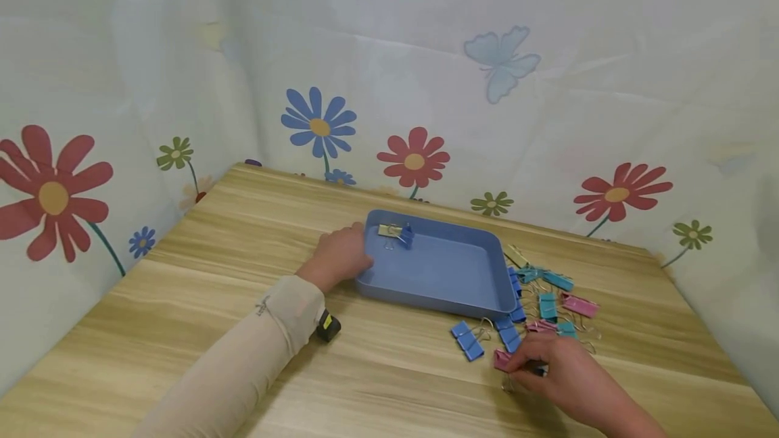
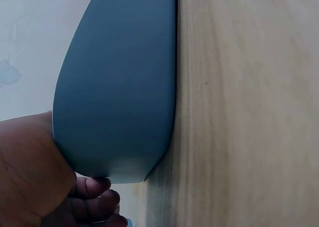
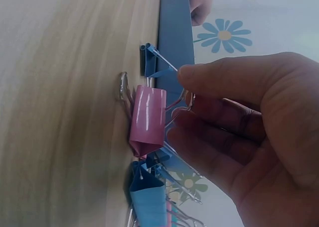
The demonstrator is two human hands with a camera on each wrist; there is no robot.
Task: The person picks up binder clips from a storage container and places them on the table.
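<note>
A blue tray (image 1: 435, 264) lies on the wooden table. My left hand (image 1: 342, 255) grips its left wall, and in the left wrist view the fingers (image 2: 92, 207) curl round past the corner. Inside the tray, near its far left corner, sit a yellowish binder clip (image 1: 389, 230) and a blue binder clip (image 1: 404, 236). My right hand (image 1: 562, 370), in front of the tray's near right corner, pinches a pink binder clip (image 3: 148, 115) by a wire handle between thumb and fingers. The clip stands close over the table.
Several loose binder clips, blue (image 1: 467, 341), teal (image 1: 548, 305), pink (image 1: 580, 305) and yellowish (image 1: 516, 255), lie along the tray's right side and near corner. A flowered white curtain (image 1: 389, 32) borders the table at the back and sides.
</note>
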